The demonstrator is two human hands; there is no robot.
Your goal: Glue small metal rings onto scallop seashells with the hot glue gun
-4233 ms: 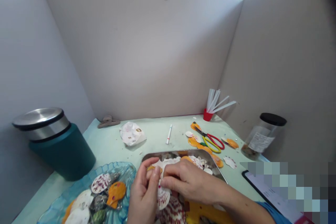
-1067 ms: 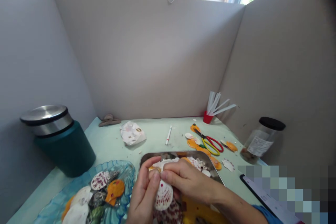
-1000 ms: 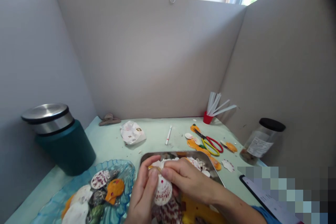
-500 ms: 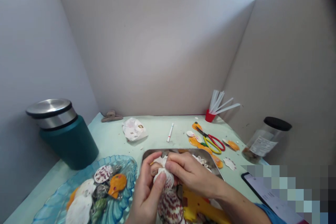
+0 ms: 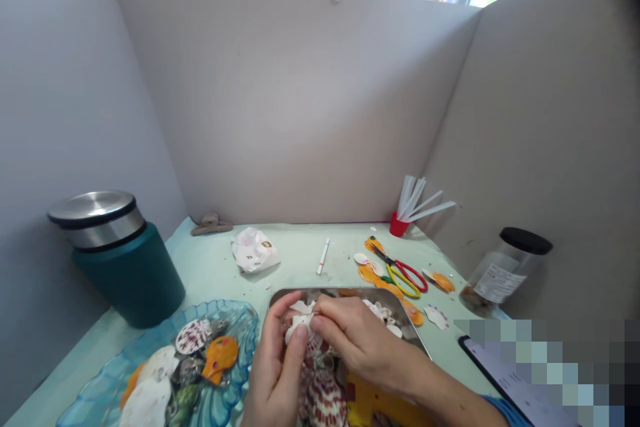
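Note:
Over a metal tray [image 5: 415, 323], my left hand [image 5: 280, 363] is closed around a small white scallop shell [image 5: 300, 321], its thumb pressed on the shell's face. My right hand [image 5: 357, 337] comes in from the right with thumb and forefinger pinched together at the shell's edge; whether a thin strand lies between these fingertips is too small to tell. Below the hands are brown-and-white striped shells [image 5: 326, 395]. A yellow tool [image 5: 383, 403], partly hidden by my right forearm, lies in the tray among shells.
A blue glass dish [image 5: 107, 373] of shells and a teal flask [image 5: 127, 273] stand left. Behind are crumpled paper [image 5: 254, 250] and a white pen [image 5: 323, 257]. To the right are scissors [image 5: 406, 278], a red cup [image 5: 399, 225] of translucent sticks, a jar [image 5: 500, 277] and a phone [image 5: 505, 373].
Both hands have shifted slightly left. The white shell is turned between the fingers, its ribbed face now less visible. My right fingertips have moved to its upper edge.

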